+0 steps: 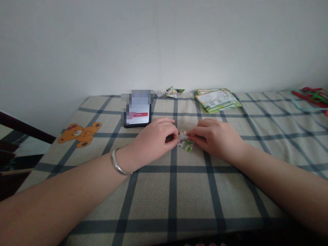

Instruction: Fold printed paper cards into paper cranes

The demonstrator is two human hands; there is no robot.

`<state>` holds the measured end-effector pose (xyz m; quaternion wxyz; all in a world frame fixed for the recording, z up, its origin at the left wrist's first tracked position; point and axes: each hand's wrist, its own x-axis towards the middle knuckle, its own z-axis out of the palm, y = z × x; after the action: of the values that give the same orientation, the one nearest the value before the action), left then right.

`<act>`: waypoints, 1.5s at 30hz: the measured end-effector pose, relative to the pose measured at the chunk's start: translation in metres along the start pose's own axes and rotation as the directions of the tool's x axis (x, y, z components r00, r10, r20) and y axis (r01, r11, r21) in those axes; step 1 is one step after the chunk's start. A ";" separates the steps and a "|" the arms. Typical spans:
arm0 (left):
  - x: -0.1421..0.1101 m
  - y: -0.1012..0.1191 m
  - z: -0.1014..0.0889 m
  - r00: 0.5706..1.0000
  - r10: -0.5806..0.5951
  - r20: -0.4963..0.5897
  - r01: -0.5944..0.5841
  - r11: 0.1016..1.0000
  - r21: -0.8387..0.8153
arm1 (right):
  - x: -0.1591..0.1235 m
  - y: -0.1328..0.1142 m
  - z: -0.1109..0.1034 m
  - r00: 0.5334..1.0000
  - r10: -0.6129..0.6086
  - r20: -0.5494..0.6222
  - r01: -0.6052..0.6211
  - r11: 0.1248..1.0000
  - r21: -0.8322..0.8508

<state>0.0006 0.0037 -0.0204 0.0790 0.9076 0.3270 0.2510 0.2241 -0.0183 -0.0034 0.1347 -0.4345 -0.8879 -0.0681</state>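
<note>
A small folded piece of printed paper (186, 143), green and white, is held low over the checked tablecloth (156, 198) between both hands. My left hand (160, 135) pinches its left side between thumb and forefinger; a silver bangle circles that wrist. On the other side, my right hand (217, 136) grips the paper's right edge with thumb and fingertips. Part of the paper is hidden by the fingertips, so I cannot make out every fold.
A phone (138, 118) with a lit screen lies beyond my left hand. Near the wall are folded paper pieces (172, 92) and a stack of green printed sheets (217, 100). Red and green items (314, 97) lie far right. A bear picture (80, 134) marks the left edge.
</note>
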 end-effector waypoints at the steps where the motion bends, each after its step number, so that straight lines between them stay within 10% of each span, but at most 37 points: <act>1: 0.000 0.000 0.000 1.000 -0.008 -0.005 0.008 1.000 0.001 | 0.000 0.000 0.001 1.000 0.008 0.000 -0.008 1.000 0.015; 15: 0.003 -0.003 0.000 0.998 0.049 -0.035 -0.048 0.999 0.011 | 0.009 0.012 0.007 0.965 0.211 0.153 -0.254 0.892 0.373; 45: 0.001 0.003 -0.006 0.966 0.259 0.027 -0.258 0.939 0.225 | 0.012 0.014 0.008 0.948 0.240 0.207 -0.313 0.816 0.486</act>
<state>0.0003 0.0019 -0.0137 -0.0592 0.9454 0.2316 0.2214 0.2265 0.0013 -0.0071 0.1930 -0.5109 -0.8080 0.2211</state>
